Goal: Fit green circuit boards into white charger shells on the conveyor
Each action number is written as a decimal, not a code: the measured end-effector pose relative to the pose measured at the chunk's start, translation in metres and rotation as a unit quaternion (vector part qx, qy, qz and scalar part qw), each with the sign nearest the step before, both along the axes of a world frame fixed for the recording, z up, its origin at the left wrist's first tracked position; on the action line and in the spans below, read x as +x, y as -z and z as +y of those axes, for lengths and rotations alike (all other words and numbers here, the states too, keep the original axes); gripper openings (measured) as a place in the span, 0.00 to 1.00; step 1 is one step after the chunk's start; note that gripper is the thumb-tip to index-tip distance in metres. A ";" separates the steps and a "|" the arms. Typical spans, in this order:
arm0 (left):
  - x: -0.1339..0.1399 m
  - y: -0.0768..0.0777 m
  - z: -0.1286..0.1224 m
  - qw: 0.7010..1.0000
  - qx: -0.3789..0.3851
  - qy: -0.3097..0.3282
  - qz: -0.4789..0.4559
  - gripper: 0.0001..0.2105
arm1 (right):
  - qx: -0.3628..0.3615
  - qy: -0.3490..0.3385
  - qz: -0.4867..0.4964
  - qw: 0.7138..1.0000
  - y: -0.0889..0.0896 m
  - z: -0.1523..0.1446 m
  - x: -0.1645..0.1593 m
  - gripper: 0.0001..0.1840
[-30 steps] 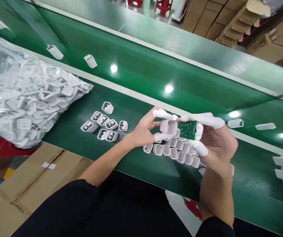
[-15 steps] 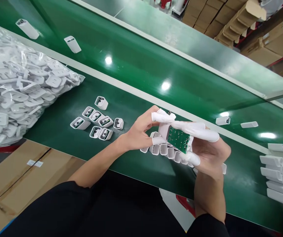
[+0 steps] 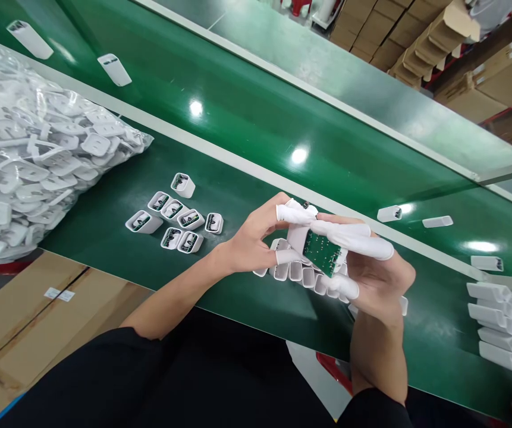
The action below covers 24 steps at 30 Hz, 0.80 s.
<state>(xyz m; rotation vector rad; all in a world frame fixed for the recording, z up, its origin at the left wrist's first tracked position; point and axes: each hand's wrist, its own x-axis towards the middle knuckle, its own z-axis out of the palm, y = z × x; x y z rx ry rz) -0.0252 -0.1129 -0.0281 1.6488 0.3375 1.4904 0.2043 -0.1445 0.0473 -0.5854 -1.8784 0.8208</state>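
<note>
Presently, station: a green work surface (image 3: 117, 196) at the near side of a green conveyor belt (image 3: 256, 113), seen from the head camera.
Left hand: the left hand (image 3: 256, 241), with white finger cots on thumb and forefinger, is pinched closed on a white charger shell (image 3: 298, 235), held above the bench.
Right hand: the right hand (image 3: 371, 267), also in finger cots, is clamped on a small green circuit board (image 3: 324, 252), forefinger along its top edge and thumb below.
Position of parts: the board's near end meets the mouth of the shell; how deep it sits cannot be told, as fingers cover the joint.
Step in hand (judgement): the board is being inserted into the shell, and is at most partly entered.
Next move (judgement): it calls for the board to be kept square to the opening and pushed straight in, with the left hand steadying the shell against the push.
Stock beneath hands: a row of empty shells (image 3: 302, 274) stands open end up on the bench, directly under the hands.
Finished group: seven shells with boards inside (image 3: 173, 215) lie to the left, well apart from the hands.
Bulk supply: a clear bag of white plug parts (image 3: 33, 154) rests at far left.
Belt: loose white shells (image 3: 389, 213) lie on the conveyor.
</note>
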 end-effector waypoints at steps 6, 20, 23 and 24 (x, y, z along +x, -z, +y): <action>0.000 -0.001 0.000 1.000 0.001 0.000 0.001 0.30 | -0.007 0.007 -0.012 1.000 0.001 0.000 0.002 0.36; 0.001 -0.007 -0.001 1.000 -0.014 -0.015 0.010 0.28 | -0.002 0.054 -0.062 0.997 -0.001 -0.003 0.005 0.37; 0.003 -0.005 0.000 1.000 -0.007 -0.016 0.006 0.28 | 0.017 0.076 -0.105 0.991 -0.005 -0.004 0.004 0.37; 0.003 -0.004 0.000 1.000 -0.007 -0.016 0.003 0.28 | 0.022 0.079 -0.116 0.990 -0.006 -0.004 0.004 0.38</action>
